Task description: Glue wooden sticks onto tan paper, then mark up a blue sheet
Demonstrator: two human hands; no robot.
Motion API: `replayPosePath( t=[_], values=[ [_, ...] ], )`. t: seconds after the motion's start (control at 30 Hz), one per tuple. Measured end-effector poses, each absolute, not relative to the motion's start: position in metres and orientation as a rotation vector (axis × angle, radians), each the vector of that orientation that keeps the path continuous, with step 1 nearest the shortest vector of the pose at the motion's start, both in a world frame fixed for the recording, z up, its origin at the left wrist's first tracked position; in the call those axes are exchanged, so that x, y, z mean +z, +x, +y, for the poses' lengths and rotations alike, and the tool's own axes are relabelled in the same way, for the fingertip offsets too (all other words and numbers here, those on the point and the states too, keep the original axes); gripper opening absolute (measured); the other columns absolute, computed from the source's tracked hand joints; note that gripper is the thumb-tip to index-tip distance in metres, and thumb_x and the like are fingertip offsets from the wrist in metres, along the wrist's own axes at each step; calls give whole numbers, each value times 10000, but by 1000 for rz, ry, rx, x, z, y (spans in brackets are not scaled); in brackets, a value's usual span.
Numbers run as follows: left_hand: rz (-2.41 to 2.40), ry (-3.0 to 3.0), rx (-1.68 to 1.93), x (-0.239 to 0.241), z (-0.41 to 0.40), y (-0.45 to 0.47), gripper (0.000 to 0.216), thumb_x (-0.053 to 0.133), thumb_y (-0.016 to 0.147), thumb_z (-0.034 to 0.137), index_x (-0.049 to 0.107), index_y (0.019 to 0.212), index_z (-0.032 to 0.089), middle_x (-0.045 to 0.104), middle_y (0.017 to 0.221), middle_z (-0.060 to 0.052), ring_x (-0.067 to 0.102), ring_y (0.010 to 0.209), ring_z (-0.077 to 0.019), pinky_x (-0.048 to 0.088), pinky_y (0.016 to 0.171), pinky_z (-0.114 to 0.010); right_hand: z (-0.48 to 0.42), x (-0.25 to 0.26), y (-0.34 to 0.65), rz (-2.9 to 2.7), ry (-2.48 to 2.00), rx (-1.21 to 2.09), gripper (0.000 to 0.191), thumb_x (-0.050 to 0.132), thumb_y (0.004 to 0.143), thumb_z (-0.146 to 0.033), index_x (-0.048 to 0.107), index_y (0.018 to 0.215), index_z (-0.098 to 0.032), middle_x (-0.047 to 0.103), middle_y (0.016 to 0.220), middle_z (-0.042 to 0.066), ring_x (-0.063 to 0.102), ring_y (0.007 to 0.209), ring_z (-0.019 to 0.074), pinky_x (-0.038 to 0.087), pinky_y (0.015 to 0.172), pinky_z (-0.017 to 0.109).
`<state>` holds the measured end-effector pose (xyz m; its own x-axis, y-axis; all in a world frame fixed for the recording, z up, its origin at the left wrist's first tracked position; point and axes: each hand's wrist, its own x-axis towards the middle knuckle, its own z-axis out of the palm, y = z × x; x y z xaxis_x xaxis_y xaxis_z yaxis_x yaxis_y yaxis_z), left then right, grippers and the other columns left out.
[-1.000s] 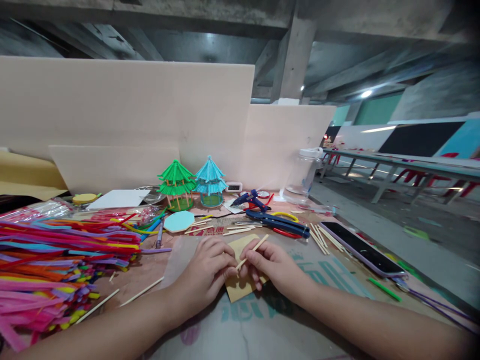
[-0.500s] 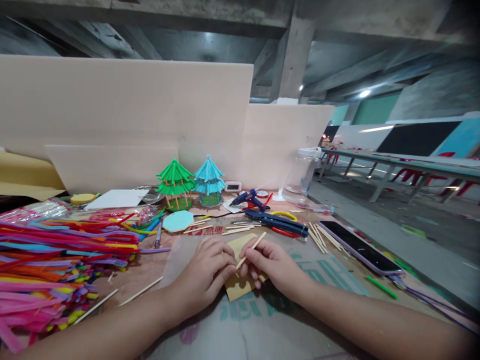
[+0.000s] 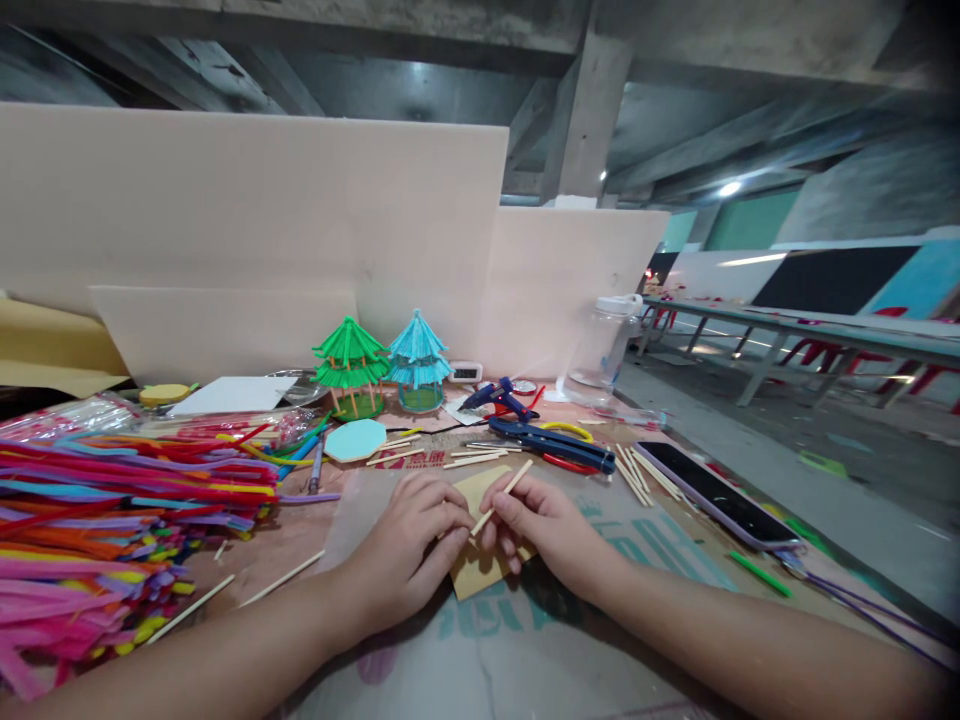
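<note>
My left hand [image 3: 409,545] and my right hand [image 3: 544,525] meet at the table's middle, fingers curled, both pinching one thin wooden stick [image 3: 504,492] that slants up to the right. Under the hands lies a tan piece of cardboard [image 3: 474,575]. A green toy pavilion [image 3: 350,367] and a blue one [image 3: 418,363] stand behind, made of sticks and fuzzy wire.
A big heap of coloured pipe cleaners [image 3: 105,520] fills the left. Loose sticks [image 3: 472,458], blue pliers [image 3: 555,447], a glue gun [image 3: 499,397], a phone [image 3: 716,493], a clear jar [image 3: 609,345] and a pale blue octagon [image 3: 355,440] lie around. Boards [image 3: 247,230] wall the back.
Almost nothing differs: the hands keep pinching the stick in the same place, and the view has shifted very slightly.
</note>
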<state>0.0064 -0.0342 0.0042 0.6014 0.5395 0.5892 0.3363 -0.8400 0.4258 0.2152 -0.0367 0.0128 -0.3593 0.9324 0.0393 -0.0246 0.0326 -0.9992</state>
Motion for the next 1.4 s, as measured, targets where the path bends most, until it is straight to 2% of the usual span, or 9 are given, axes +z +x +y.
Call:
replayPosePath(
  t=[0.37,0.6,0.73,1.17,1.4],
  values=[
    [754,2582,1078,2,-32,8,238,449,1016,183,646,885,206,654,917,-31,573,943,-195,418,902,-377,-36,10,215,-1494,-939,1473,491,734,763,-643,566,840,-188,722,643,18,538,405,93,446,399,210],
    [825,2560,1201,-4,-29,5,157,573,1006,276,714,950,237,660,973,-31,583,991,-205,417,934,-375,-36,12,214,-1422,-979,1451,468,754,754,-609,572,844,-187,725,642,15,540,404,96,457,388,216],
    [845,2538,1245,-4,-27,5,129,595,989,251,717,951,240,665,973,-25,600,974,-197,434,912,-357,-36,14,213,-1378,-1012,1446,485,785,725,-605,557,814,-185,760,707,39,564,425,89,493,419,218],
    [863,2553,1298,-1,-29,6,91,655,878,162,688,821,224,657,918,-7,580,947,-194,403,893,-359,-36,12,213,-1402,-1009,1495,502,801,721,-601,532,836,-193,763,703,34,573,437,91,514,439,226],
    [891,2496,1307,5,-31,6,119,553,894,132,609,821,207,631,900,-17,576,912,-193,422,883,-365,-37,10,215,-1407,-947,1533,548,799,712,-645,520,836,-191,736,645,27,597,449,109,521,449,236]
  ],
)
